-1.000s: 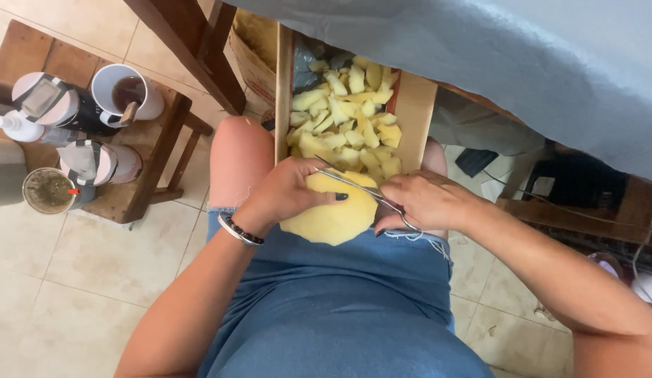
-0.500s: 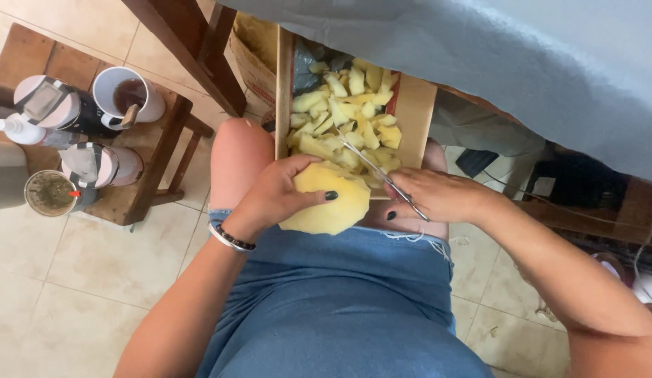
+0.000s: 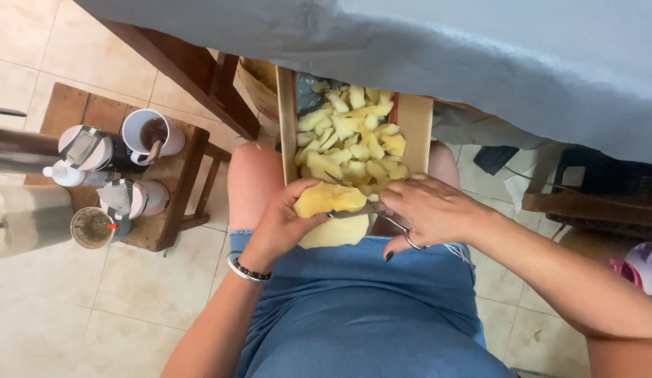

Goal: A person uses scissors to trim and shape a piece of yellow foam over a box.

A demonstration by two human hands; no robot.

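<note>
My left hand [image 3: 280,224] grips a large yellow piece [image 3: 331,213] over my lap, fingers curled around its left side. My right hand [image 3: 427,206] holds metal scissors [image 3: 382,213], whose blades cut into the yellow piece from the right. Just beyond my hands, a long cardboard box [image 3: 415,126] rests between my knees and is filled with several cut yellow chunks [image 3: 350,136]. A bracelet circles my left wrist.
A small wooden stool [image 3: 175,192] at left carries a white mug [image 3: 154,133], pink lidded tumblers [image 3: 133,199] and a small bottle [image 3: 63,175]. A grey cloth [image 3: 480,56] covers the table above. A wooden table leg [image 3: 193,77] stands near my left knee. Tiled floor [image 3: 95,301] surrounds me.
My left hand has turned the yellow piece and lifted it nearer the box. The scissors have swung from lying across the piece to cutting into its right edge.
</note>
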